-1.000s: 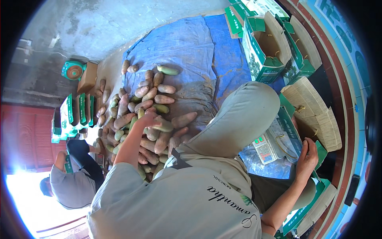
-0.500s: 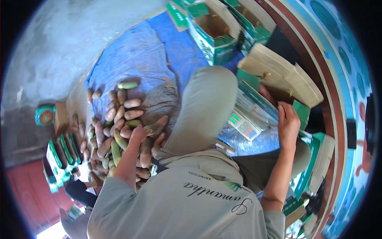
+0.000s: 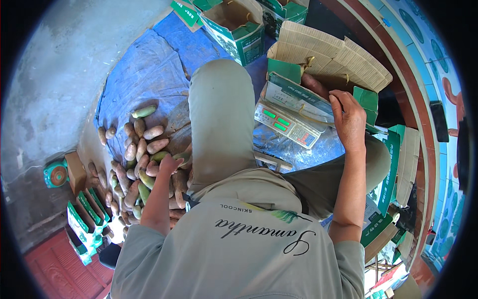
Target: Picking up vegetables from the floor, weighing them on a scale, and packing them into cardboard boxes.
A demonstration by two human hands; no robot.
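Mangoes (image 3: 144, 164), green and reddish-brown, lie heaped on a blue tarp (image 3: 144, 74) spread over the floor, to the person's left, beside the raised left knee (image 3: 221, 114). The left hand (image 3: 169, 163) is down in the heap, its fingers curled over one or two fruits; whether they grip one firmly or just rest on it I cannot tell. The right hand (image 3: 351, 119) reaches to the other side, its fingers closed on the edge of an open cardboard box (image 3: 328, 55) with green printed sides. An electronic scale (image 3: 286, 124) with green display windows sits under that box, just in front of the right knee.

By my reading, this is the picking stage: a fruit being chosen from the heap while the box is steadied on the scale. The next move would call for a firm hold on one mango and a carry across the left leg to the box.

More empty green-and-white boxes (image 3: 234, 25) stand at the far end of the tarp, and flat folded ones (image 3: 84, 219) lean by the pile. Bare grey concrete floor (image 3: 55, 89) surrounds the tarp; a painted wall (image 3: 423, 60) curves along the right
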